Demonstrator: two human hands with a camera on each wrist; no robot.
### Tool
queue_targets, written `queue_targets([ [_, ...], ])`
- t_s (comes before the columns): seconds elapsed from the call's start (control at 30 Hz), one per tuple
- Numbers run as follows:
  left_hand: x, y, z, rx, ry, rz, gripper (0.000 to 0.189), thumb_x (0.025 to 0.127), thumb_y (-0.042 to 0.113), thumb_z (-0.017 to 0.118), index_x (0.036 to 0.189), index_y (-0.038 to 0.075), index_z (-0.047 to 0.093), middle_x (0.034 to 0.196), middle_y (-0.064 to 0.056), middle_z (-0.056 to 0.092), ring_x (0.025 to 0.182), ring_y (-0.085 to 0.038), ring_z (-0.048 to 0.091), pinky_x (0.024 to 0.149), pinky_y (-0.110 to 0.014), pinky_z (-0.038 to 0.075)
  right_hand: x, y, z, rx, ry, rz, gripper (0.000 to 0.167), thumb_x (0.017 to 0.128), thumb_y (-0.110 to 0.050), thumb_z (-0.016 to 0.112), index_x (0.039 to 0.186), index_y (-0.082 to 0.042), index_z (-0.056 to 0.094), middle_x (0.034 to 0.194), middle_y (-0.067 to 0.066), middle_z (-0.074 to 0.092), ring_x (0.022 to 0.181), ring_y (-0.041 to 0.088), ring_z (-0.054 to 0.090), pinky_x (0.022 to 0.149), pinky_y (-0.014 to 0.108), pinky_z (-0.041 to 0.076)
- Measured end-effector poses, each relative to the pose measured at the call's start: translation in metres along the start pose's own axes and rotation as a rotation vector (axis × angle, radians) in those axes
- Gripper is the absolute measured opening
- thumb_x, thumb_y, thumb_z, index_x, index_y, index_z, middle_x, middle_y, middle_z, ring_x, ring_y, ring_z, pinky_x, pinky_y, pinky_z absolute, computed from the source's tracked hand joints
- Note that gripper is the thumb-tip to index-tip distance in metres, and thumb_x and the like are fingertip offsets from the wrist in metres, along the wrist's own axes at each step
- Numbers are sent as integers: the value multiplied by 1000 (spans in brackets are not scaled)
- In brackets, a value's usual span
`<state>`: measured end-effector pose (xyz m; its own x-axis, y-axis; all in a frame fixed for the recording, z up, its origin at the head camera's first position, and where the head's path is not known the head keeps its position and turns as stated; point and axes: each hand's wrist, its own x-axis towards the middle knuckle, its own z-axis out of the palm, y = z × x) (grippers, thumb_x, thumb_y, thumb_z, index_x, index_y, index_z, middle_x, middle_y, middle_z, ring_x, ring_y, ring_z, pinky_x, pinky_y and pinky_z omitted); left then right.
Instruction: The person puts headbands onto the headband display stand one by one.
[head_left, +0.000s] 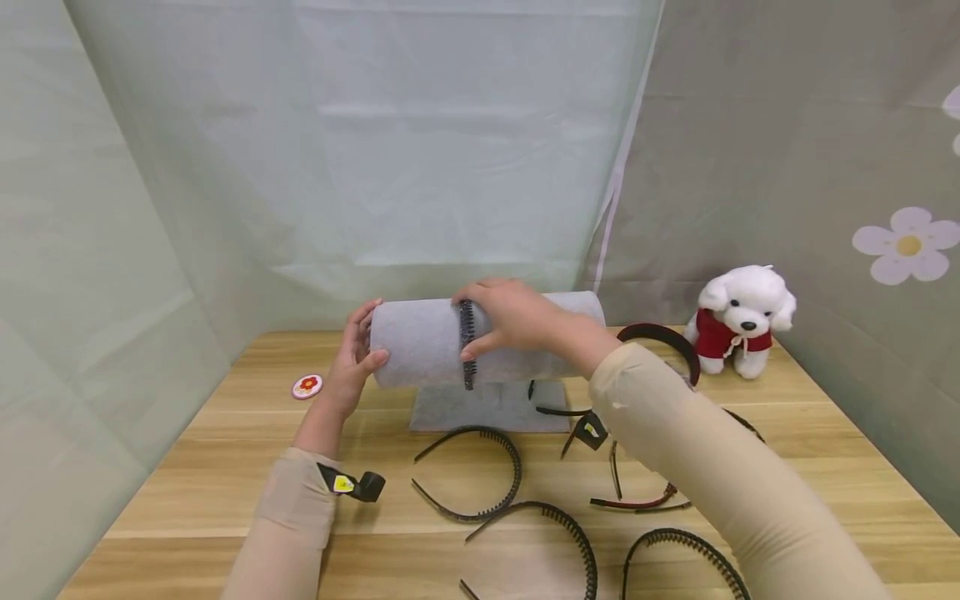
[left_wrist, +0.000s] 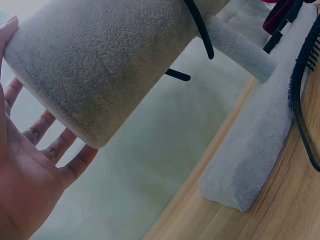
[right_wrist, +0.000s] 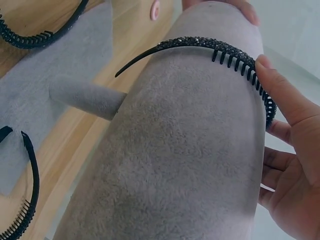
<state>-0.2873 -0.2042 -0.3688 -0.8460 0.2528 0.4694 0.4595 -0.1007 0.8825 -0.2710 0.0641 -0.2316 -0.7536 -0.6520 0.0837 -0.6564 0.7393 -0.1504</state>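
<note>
A grey plush-covered headband stand [head_left: 420,343], a horizontal cylinder on a post, stands towards the back of the table. My left hand [head_left: 350,365] holds its left end, thumb on the front and fingers spread at the end face. Around the cylinder sits a black toothed headband [right_wrist: 200,44] with a sparkly outer surface, its ends jutting out below in the left wrist view. Over the top of the cylinder, my right hand [head_left: 517,317] pinches this headband, the thumb [right_wrist: 280,87] at its toothed edge and the fingers behind.
Several headbands lie on the wooden table [head_left: 225,467], among them a black one [head_left: 517,467] before the stand's base [head_left: 491,408]. A dark red padded headband [head_left: 686,350] is behind my right forearm. A white toy dog [head_left: 746,321] sits at back right, a round flower badge [head_left: 307,386] at left.
</note>
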Motion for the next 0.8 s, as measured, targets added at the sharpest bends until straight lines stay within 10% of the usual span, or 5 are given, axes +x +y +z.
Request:
queue_targets([
  [0.8,-1,2,2,-2,5,13,65,92,21,62,147,29,28,140,5,36,115,-13,45,86,-23,46,18,-19,10,-9,38,-49,75,77,-52,74,138,-18,47,137,4,54,124,23,53,106,39,40],
])
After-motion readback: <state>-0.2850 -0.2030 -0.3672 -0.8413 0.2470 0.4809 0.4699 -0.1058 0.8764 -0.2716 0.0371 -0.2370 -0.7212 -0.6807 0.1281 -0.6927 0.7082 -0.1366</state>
